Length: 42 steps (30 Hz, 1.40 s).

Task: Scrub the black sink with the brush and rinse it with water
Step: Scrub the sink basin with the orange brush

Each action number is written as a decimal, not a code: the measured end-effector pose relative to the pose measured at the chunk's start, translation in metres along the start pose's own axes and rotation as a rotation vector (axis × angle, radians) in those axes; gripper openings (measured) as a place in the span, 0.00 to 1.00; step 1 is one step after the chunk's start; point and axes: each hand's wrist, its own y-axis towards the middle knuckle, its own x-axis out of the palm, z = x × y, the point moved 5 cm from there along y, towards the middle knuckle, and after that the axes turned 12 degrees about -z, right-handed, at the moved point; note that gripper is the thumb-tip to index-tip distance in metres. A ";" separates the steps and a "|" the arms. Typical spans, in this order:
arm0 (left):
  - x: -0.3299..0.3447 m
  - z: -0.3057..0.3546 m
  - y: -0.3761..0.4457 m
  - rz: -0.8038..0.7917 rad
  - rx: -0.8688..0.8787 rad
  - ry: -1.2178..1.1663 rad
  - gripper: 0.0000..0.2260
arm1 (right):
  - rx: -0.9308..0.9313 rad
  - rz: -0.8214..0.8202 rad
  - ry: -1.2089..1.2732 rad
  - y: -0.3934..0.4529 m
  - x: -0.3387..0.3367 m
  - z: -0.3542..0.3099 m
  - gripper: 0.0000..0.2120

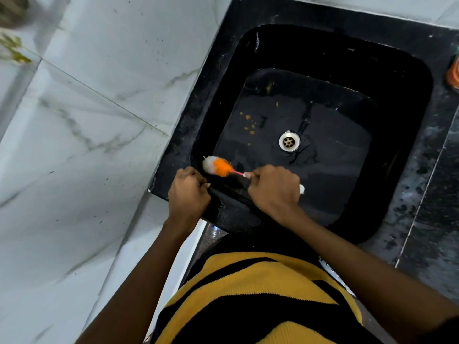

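While the right hand [273,188] grips its thin handle, the light, soft-bristled brush [218,167] meets the sink's [402,125] near-left wall; left hand [188,192] curls on the rim.

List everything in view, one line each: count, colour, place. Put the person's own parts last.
Sink: one, black, set in the counter, wet inside.
Drain: one, silver, in the middle of the sink floor.
Crumbs: several, orange-brown, on the sink floor left of the drain.
Brush: one, orange and white bristles on a pink stem, at the near-left wall of the sink.
Counter: one, dark speckled stone, around the sink.
Orange item: one, cut off at the right edge, on the counter; cannot tell what it is.
Floor: white marble-look tiles, left of the counter.
Top: one, yellow with black stripes, bottom centre.
Left hand: curled over the sink's near-left rim.
Right hand: grips the brush handle.
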 end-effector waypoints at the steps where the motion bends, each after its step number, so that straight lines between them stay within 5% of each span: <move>1: 0.001 0.001 0.001 -0.002 0.002 0.004 0.05 | 0.085 0.000 0.074 0.006 -0.004 0.002 0.15; 5: -0.001 0.006 0.002 -0.011 0.020 0.021 0.04 | 0.172 0.068 0.123 0.021 -0.028 -0.008 0.14; 11: 0.002 0.000 0.008 -0.019 -0.046 0.018 0.04 | -0.210 -0.007 -0.234 -0.029 -0.040 -0.066 0.09; 16: -0.002 0.005 0.005 -0.016 -0.032 0.006 0.04 | 0.031 0.034 -0.098 0.048 -0.081 -0.053 0.08; 19: -0.003 0.006 0.004 -0.023 -0.038 -0.013 0.04 | -0.007 -0.011 -0.149 0.069 -0.077 -0.075 0.01; 24: -0.005 0.006 0.002 -0.018 -0.044 -0.037 0.04 | -0.287 0.167 -0.404 0.066 -0.107 -0.142 0.10; 31: -0.008 0.007 0.002 -0.031 -0.056 -0.090 0.06 | -0.307 0.107 -0.485 0.088 -0.084 -0.137 0.13; 37: -0.005 0.002 0.006 -0.035 -0.051 -0.115 0.05 | -0.262 0.299 -0.492 0.103 -0.158 -0.159 0.10; 42: -0.008 0.005 0.007 -0.034 -0.010 -0.093 0.05 | -0.311 0.167 -0.498 0.094 -0.108 -0.150 0.07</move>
